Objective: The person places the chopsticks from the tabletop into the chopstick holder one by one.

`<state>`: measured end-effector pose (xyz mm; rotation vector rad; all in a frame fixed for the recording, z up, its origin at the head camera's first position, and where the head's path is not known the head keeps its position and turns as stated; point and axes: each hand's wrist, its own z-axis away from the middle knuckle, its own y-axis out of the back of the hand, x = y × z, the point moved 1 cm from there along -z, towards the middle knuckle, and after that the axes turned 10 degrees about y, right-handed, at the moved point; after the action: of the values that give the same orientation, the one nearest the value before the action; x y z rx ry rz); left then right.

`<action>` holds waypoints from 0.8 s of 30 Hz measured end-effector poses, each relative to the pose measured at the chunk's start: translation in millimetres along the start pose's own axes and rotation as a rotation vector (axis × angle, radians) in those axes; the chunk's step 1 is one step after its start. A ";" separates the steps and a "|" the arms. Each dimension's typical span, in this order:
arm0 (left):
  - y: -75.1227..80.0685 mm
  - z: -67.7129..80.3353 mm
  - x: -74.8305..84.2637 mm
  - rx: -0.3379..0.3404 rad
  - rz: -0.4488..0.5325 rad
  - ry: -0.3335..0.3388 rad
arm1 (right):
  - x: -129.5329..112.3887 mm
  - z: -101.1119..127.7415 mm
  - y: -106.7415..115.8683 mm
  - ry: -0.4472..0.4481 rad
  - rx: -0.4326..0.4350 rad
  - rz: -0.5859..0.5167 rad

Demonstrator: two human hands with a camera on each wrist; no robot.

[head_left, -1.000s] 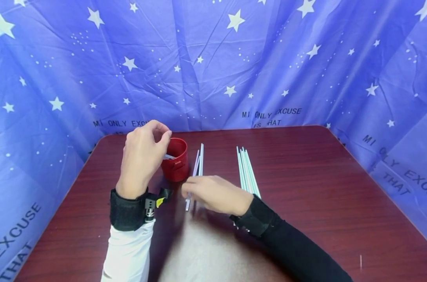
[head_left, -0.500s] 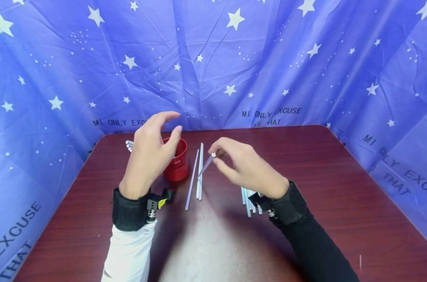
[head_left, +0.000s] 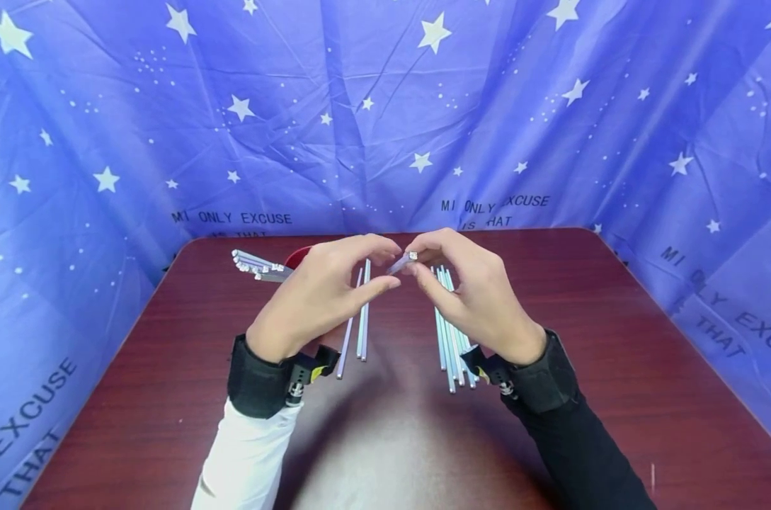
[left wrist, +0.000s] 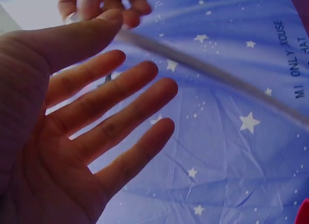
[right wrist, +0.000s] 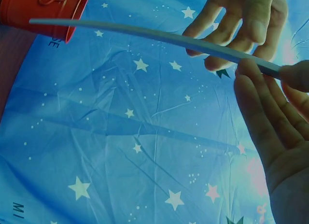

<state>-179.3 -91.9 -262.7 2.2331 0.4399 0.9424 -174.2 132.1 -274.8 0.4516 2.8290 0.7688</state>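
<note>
My right hand (head_left: pixel 477 294) pinches a slim grey chopstick (head_left: pixel 401 264) near its thick end, between thumb and fingertips. The thin end of that chopstick (right wrist: pixel 159 36) stretches away from the fingers, overlapping the red cup (right wrist: pixel 53 11) in the right wrist view. Facing it, my left hand (head_left: pixel 330 294) has spread, relaxed fingers with nothing in its grasp; its thumb and fingertips come right up to the chopstick. Several chopsticks (head_left: pixel 258 265) lean leftward out of the red cup, which is mostly hidden behind my left hand in the head view.
Three chopsticks (head_left: pixel 363 333) lie on the brown table (head_left: pixel 168 397) below the left hand's fingers. A bundle of several pale green-blue chopsticks (head_left: pixel 449 347) lies under the right hand. A blue star-patterned curtain (head_left: pixel 372 142) hangs behind the table.
My right hand has picked up a chopstick from the middle group, lifting it and carrying it rightward. My left hand has opened its fingers and moved right, away from the cup, toward the right hand.
</note>
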 end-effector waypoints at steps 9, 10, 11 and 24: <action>-3.2 -1.1 5.3 0.021 0.003 -0.074 | -5.5 -2.4 2.1 0.030 0.028 -0.046; -2.4 -0.9 5.5 0.032 0.002 -0.075 | -5.5 -2.7 2.3 0.030 0.028 -0.047; -1.4 -0.6 5.9 0.047 0.000 -0.079 | -5.5 -2.9 2.4 0.029 0.032 -0.047; 27.8 4.0 -3.3 0.471 -0.001 -0.037 | 6.2 1.7 -7.3 -0.030 -0.011 -0.027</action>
<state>-177.3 -115.5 -247.2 2.6639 0.7055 0.8607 -181.4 129.0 -280.5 0.4192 2.7960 0.7661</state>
